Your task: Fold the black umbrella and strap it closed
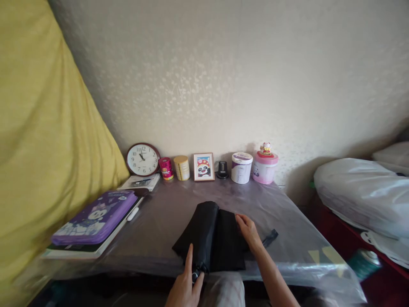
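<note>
A black folding umbrella (204, 238) lies collapsed at the table's front edge, its canopy folds loose and spread to both sides. My left hand (185, 283) is closed around its handle end, with the index finger stretched along the fabric; most of the handle is hidden. On the right, my right hand (248, 232) pinches the edge of a canopy flap between thumb and fingers. Beyond that wrist a short black strap (271, 238) rests on the table, partly covered by the forearm.
The table (179, 200) has a clear plastic cover. Along the wall stand a clock (142, 159), tins, a framed panda picture (203, 166) and tubs (242, 168). A purple case (96, 217) lies on books at left, beside a yellow curtain (47, 128). Plastic-wrapped bundles (364, 192) sit right.
</note>
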Demonstrator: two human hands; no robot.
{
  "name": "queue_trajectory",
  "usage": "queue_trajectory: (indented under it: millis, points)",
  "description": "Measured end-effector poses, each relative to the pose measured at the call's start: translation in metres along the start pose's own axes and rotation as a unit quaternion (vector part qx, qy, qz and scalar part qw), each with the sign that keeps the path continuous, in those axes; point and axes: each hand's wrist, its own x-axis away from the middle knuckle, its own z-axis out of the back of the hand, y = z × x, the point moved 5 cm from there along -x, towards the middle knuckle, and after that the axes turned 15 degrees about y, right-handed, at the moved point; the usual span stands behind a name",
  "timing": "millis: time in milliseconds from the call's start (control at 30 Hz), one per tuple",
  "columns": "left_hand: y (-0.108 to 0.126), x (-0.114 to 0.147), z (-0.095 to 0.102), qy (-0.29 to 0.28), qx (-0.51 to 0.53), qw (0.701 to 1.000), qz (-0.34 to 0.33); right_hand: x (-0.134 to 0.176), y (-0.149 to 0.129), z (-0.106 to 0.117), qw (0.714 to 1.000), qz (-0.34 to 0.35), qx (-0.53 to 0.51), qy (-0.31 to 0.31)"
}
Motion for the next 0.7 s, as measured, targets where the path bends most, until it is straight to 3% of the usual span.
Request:
queue_trajectory:
  millis: [267, 400, 467, 533, 633, 700]
  points:
    - [0.001, 0.001, 0.003, 0.009, 0.038, 0.999, 0.018, 0.004, -0.004, -0.005, 0.986, 0.067, 0.151, 0.039]
    - [0.004, 0.002, 0.008, -0.023, 0.115, 0.992, 0.057, 0.015, -0.027, -0.003, 0.933, 0.234, 0.262, 0.081]
    - [0.004, 0.002, 0.009, -0.048, 0.147, 0.985, 0.076, 0.023, -0.04, -0.009, 0.911, 0.327, 0.245, 0.046]
    - [0.003, 0.002, 0.009, -0.055, 0.159, 0.982, 0.089, 0.031, -0.046, -0.017, 0.901, 0.377, 0.214, -0.02]
    - [-0.002, 0.0, 0.007, -0.046, 0.151, 0.982, 0.105, 0.037, -0.042, -0.027, 0.893, 0.384, 0.212, -0.097]
    - [-0.006, -0.001, 0.006, -0.047, 0.147, 0.982, 0.11, 0.04, -0.039, -0.029, 0.89, 0.384, 0.222, -0.106]
